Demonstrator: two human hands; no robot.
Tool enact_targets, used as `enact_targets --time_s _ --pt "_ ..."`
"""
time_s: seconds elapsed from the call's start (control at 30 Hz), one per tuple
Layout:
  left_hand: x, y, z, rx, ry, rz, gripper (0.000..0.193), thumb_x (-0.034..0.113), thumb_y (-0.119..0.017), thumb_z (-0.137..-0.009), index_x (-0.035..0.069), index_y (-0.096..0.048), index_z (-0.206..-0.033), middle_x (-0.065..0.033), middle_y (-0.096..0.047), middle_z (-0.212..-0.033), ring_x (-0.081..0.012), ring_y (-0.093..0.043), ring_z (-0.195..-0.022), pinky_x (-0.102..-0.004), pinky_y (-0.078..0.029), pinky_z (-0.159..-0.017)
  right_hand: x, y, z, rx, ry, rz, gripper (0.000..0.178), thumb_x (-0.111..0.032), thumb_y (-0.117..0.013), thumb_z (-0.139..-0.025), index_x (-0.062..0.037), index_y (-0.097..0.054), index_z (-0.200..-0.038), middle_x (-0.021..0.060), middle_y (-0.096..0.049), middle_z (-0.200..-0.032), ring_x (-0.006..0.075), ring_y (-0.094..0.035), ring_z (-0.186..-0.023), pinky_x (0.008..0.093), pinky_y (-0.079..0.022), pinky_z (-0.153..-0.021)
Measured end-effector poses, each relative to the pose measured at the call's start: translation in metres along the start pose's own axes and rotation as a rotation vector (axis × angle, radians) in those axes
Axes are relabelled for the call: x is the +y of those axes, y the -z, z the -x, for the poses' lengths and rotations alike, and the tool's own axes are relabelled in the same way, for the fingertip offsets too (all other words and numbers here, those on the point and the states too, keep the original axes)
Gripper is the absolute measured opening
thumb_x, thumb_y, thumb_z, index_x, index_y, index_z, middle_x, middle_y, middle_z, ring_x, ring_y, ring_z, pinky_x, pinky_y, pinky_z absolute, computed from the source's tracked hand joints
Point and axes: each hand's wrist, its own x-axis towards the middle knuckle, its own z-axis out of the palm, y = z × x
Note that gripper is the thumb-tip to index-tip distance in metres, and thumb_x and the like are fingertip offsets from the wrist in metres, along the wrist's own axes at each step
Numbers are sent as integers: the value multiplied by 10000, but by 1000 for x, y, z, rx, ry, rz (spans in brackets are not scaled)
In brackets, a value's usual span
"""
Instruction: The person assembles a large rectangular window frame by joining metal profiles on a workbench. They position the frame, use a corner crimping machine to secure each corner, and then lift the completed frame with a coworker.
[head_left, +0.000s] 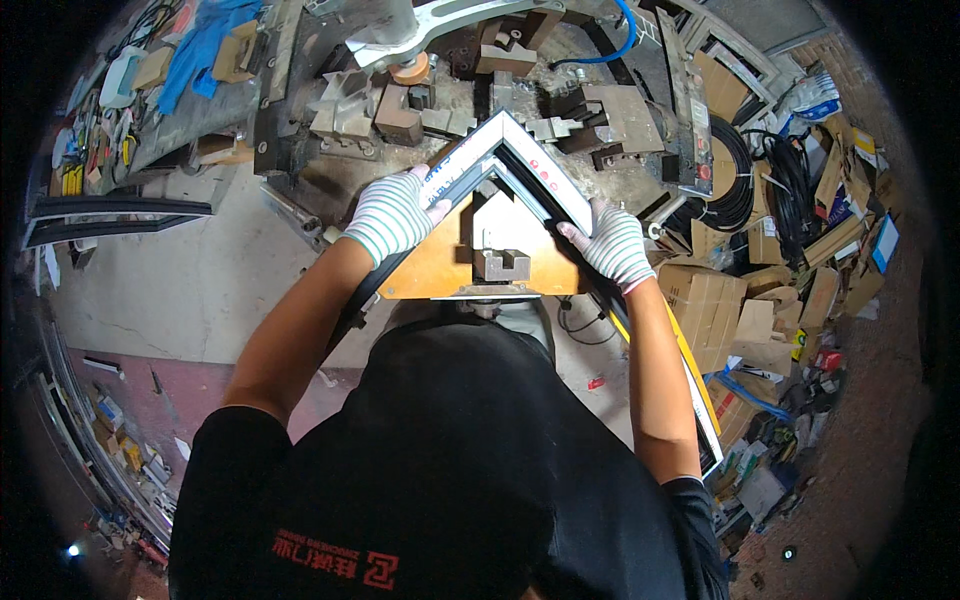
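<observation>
Gripping 2 sides of angled frame [545, 172] with curled fingers of left hand [388, 212] and right hand [612, 244] above orange plate [428, 272].

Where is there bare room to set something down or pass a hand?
Bare patches: pale floor between the black profiles and left forearm; the orange plate either side of the notched metal block, inside the angled frame. Crowded: the machine bed around its clamp blocks, and the right side, heaped with cardboard boxes.
</observation>
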Motion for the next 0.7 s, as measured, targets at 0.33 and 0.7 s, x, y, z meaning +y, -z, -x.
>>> enact_targets --time_s 0.33,0.7 --pt "-2 0 -4 -23 10 14 522 404 -761 -941 5 -657 -1262 -228 -775 -1052 -392 -755 -946 -448 -612 -870 -7 5 -4 -28 -11 15 764 -728 -661 -927 24 -666 -1063 239 -727 -782 411 -752 -766 492 -599 -729" --pt "3 5 -3 -53 29 -21 515 452 -712 -972 8 -651 -1226 -235 -762 -990 -404 -746 -933 -483 -598 -852 -3 10 -12 -128 51 -55 725 -625 -702 -941 60 -655 -1174 268 -741 -871 428 -751 -815 487 -603 -771"
